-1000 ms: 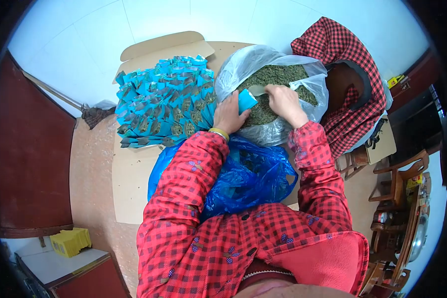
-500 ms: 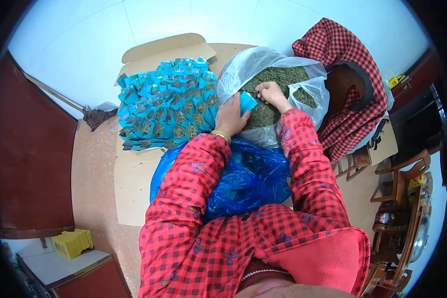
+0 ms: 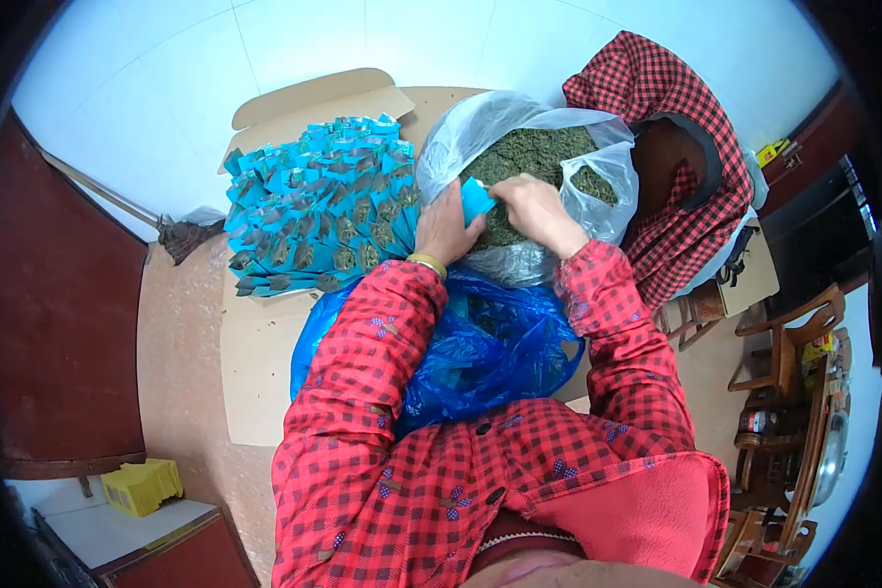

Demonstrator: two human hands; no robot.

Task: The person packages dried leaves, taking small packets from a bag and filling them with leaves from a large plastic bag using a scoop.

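My left hand (image 3: 443,223) is closed round a small teal paper packet (image 3: 476,200), held upright over the near left side of a clear plastic bag (image 3: 461,122). Inside that bag lies a heap of crumbled dried green leaves (image 3: 534,150). At the packet's upper right edge is my right hand (image 3: 539,212), its fingers bent together; whatever they pinch is hidden behind the knuckles. Many teal packets with leaves in their open tops (image 3: 318,206) stand crowded together to the left. Below my wrists rests a crumpled blue plastic bag (image 3: 490,353), with pale teal pieces showing through it.
Cardboard (image 3: 255,372) lies under the packets and bags. A red-and-black checked cloth (image 3: 691,260) drapes over something at the right. Wooden chairs (image 3: 789,358) stand farther right. At the lower left, a yellow object (image 3: 142,487) sits on a cabinet.
My right hand has moved from over the leaves to the packet's edge, turning its back upward. The left hand keeps its hold on the packet. The whole view has shifted slightly.
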